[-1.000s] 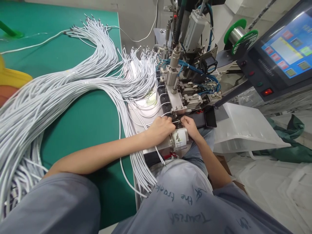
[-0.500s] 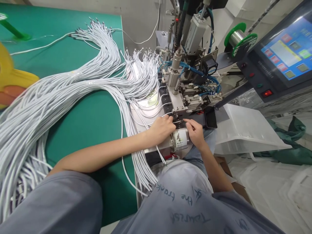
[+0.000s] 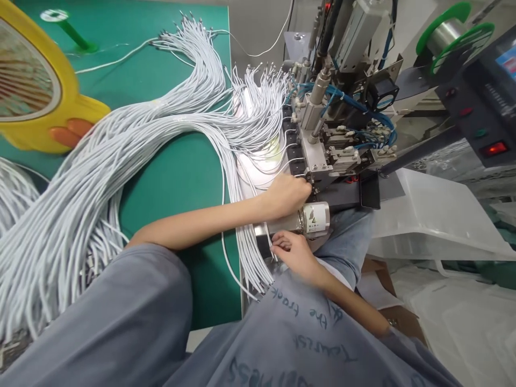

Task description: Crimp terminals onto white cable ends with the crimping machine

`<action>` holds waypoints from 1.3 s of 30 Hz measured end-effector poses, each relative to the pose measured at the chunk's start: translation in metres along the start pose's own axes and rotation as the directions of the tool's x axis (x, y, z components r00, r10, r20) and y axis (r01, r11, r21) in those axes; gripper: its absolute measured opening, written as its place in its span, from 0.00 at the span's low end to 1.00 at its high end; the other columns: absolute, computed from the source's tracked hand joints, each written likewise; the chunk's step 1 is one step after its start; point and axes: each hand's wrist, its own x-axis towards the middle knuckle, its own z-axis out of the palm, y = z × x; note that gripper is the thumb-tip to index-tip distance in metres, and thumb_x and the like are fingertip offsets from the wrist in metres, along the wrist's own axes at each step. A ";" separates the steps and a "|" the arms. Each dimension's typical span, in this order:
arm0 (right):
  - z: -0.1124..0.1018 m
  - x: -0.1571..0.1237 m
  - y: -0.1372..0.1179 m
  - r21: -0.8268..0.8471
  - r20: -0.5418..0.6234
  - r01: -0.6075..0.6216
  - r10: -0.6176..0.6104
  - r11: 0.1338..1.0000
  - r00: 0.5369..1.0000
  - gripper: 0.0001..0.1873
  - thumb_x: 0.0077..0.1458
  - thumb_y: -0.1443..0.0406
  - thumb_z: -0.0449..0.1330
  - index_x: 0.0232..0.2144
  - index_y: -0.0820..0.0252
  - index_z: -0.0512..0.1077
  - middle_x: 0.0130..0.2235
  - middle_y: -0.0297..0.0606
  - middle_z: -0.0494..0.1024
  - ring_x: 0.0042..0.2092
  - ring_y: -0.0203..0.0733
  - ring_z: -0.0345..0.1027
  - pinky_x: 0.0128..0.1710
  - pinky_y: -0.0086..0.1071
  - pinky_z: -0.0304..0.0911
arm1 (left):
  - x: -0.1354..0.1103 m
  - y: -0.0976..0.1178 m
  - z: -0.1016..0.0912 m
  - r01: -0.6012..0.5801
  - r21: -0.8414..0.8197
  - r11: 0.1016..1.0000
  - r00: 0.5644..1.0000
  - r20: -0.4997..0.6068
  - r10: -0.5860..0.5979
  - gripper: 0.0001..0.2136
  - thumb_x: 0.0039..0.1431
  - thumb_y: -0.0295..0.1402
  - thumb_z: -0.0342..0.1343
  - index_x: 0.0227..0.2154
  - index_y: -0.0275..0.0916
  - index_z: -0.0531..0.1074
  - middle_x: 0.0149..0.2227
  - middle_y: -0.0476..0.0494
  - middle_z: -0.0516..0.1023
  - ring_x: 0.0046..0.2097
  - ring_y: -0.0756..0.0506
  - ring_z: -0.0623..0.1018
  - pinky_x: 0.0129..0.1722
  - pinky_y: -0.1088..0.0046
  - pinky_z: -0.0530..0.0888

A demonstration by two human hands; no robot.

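My left hand point(image 3: 287, 193) rests closed at the front of the small metal machine point(image 3: 322, 156), its fingers pinched on a thin white wire at the fixture. My right hand point(image 3: 292, 252) sits lower, by my lap, with fingers pinching the end of a white wire from the bunch hanging over the table edge point(image 3: 252, 258). A silver cylinder with a warning label point(image 3: 316, 219) lies between the two hands. A large bundle of white wires point(image 3: 121, 156) fans across the green mat point(image 3: 173, 183).
A yellow racket-shaped object point(image 3: 36, 91) lies at the far left. A green solder spool point(image 3: 451, 32) and a control panel with a red switch point(image 3: 484, 113) stand at the right. A clear plastic tray point(image 3: 435, 215) sits below the machine. Blue air hoses cross the machine.
My right hand has left the fixture and dropped to the hanging wire ends by my lap. My left hand stays at the machine. The view has shifted left and down.
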 end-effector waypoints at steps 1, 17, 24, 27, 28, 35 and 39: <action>0.001 0.001 -0.001 0.007 -0.007 0.006 -0.006 1.000 1.000 0.06 0.47 0.67 0.58 0.32 0.59 0.70 0.27 0.36 0.78 0.30 0.39 0.73 0.33 0.32 0.67 | -0.002 0.003 -0.001 -0.053 -0.028 0.998 0.998 -0.022 0.052 0.11 0.56 0.24 0.45 0.26 0.32 0.72 0.26 0.40 0.74 0.26 0.47 0.73 0.22 0.73 0.60; -0.096 0.020 -0.032 -0.022 -0.530 0.228 -0.205 0.973 0.823 0.12 0.47 0.63 0.61 0.36 0.59 0.67 0.25 0.31 0.72 0.26 0.35 0.66 0.27 0.28 0.63 | -0.005 0.004 0.009 -0.263 -0.518 0.814 0.946 -0.303 0.112 0.17 0.65 0.33 0.41 0.52 0.28 0.62 0.42 0.35 0.72 0.41 0.46 0.74 0.38 0.71 0.71; -0.095 0.032 -0.037 0.243 -0.611 0.385 -0.167 0.890 0.774 0.10 0.47 0.60 0.62 0.30 0.60 0.71 0.26 0.33 0.75 0.25 0.34 0.68 0.28 0.30 0.67 | 0.006 -0.010 0.015 -0.388 -0.490 0.780 0.867 -0.481 0.129 0.13 0.64 0.26 0.40 0.41 0.34 0.70 0.34 0.43 0.70 0.33 0.51 0.72 0.33 0.76 0.71; -0.091 0.032 -0.036 0.193 -0.648 0.415 -0.202 0.889 0.735 0.10 0.50 0.58 0.60 0.30 0.60 0.73 0.25 0.34 0.75 0.25 0.34 0.67 0.27 0.30 0.65 | 0.005 -0.009 0.014 -0.437 -0.487 0.756 0.837 -0.529 0.143 0.12 0.63 0.25 0.41 0.40 0.34 0.70 0.34 0.43 0.71 0.34 0.51 0.72 0.33 0.76 0.71; -0.091 0.032 -0.036 0.150 -0.659 0.419 -0.226 0.895 0.718 0.10 0.50 0.59 0.60 0.29 0.60 0.74 0.25 0.34 0.74 0.24 0.33 0.65 0.26 0.30 0.64 | 0.004 -0.008 0.014 -0.450 -0.495 0.743 0.831 -0.536 0.146 0.12 0.63 0.25 0.41 0.39 0.34 0.70 0.34 0.42 0.71 0.34 0.51 0.72 0.32 0.77 0.71; -0.098 0.028 -0.043 -0.064 -0.605 0.418 -0.368 0.906 0.706 0.08 0.52 0.63 0.58 0.28 0.59 0.76 0.28 0.35 0.72 0.27 0.33 0.63 0.25 0.29 0.59 | 0.004 -0.004 0.010 -0.486 -0.517 0.705 0.815 -0.560 0.152 0.11 0.61 0.26 0.45 0.36 0.34 0.73 0.32 0.42 0.74 0.33 0.51 0.73 0.31 0.77 0.72; -0.107 0.025 -0.047 -0.057 -0.565 0.380 -0.344 0.923 0.750 0.05 0.49 0.65 0.60 0.26 0.61 0.76 0.25 0.33 0.70 0.26 0.32 0.61 0.23 0.28 0.56 | 0.003 -0.006 0.008 -0.449 -0.464 0.764 0.831 -0.531 0.165 0.11 0.60 0.26 0.47 0.34 0.34 0.75 0.29 0.43 0.74 0.30 0.52 0.73 0.28 0.77 0.71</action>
